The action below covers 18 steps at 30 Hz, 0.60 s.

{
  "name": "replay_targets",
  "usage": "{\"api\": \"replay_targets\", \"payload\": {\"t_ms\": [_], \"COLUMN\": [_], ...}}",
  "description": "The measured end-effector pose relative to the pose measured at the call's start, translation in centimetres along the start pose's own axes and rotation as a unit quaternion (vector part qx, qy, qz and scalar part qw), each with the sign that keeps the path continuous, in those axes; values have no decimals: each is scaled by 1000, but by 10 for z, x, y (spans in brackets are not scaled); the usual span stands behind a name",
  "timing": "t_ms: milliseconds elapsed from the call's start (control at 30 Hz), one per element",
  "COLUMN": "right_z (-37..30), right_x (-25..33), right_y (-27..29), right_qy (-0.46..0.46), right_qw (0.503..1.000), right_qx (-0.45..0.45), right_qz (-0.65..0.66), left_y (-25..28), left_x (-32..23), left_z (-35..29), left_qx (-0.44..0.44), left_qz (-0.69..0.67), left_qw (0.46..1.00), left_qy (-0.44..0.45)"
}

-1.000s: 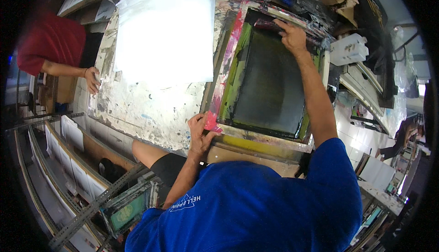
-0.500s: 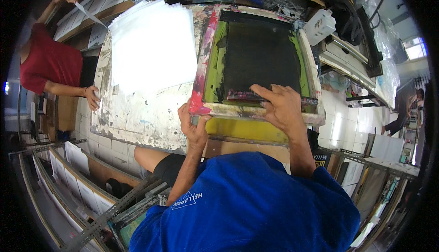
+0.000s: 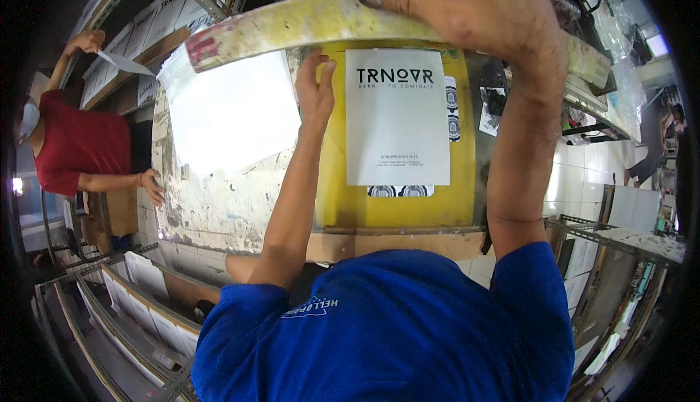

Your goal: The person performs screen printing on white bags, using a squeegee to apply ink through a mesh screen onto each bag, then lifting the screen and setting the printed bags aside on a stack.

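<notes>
My right hand (image 3: 503, 19) grips the near rail of a wooden screen-printing frame (image 3: 292, 28), which is tilted up and smeared with yellow and red paint. Its thumb lies along the rail, and the mesh is hidden from this side. Beneath the raised frame, a white sheet with black print (image 3: 394, 128) lies on a yellow printing board (image 3: 343, 209). Small printed black-and-white pieces (image 3: 401, 191) show from under the sheet's lower and right edges. Just left of the sheet, my left hand (image 3: 316, 95) hovers with fingers apart, holding nothing. A stack of white paper (image 3: 226, 121) lies farther left.
The paint-stained table (image 3: 211, 216) carries the paper stack. At the left, a person in a red top (image 3: 84, 143) holds a sheet by a rack, with the other hand at the table's edge. Slotted shelves (image 3: 138, 307) with sheets stand lower left; another rack (image 3: 612, 245) is at right.
The frame has swung up from lying flat, uncovering the printed sheet and yellow board. My right hand rose with it; my left hand let go of the frame's corner and moved forward, beside the sheet.
</notes>
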State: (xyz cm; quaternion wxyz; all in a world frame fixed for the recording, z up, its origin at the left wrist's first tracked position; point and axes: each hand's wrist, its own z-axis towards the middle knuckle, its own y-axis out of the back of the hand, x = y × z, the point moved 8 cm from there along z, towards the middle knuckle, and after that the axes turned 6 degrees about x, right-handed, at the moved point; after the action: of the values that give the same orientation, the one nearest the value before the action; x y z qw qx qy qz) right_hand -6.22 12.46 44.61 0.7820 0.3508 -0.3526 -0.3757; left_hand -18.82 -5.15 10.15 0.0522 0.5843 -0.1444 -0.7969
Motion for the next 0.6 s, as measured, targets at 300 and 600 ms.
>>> {"api": "replay_targets", "payload": {"t_ms": [300,600], "right_z": [25,28], "right_x": [-11,-9], "right_y": [14,11], "right_qy": [-66,77], "right_qw": [996,996], "right_qx": [47,-37], "right_qz": [29,-10], "left_y": [-77,-7], "left_x": [91,59], "left_z": [66,49], "left_qx": [53,-44], "left_qz": [354,93], "left_qw": [934,994], "left_qy": [-7,30]}}
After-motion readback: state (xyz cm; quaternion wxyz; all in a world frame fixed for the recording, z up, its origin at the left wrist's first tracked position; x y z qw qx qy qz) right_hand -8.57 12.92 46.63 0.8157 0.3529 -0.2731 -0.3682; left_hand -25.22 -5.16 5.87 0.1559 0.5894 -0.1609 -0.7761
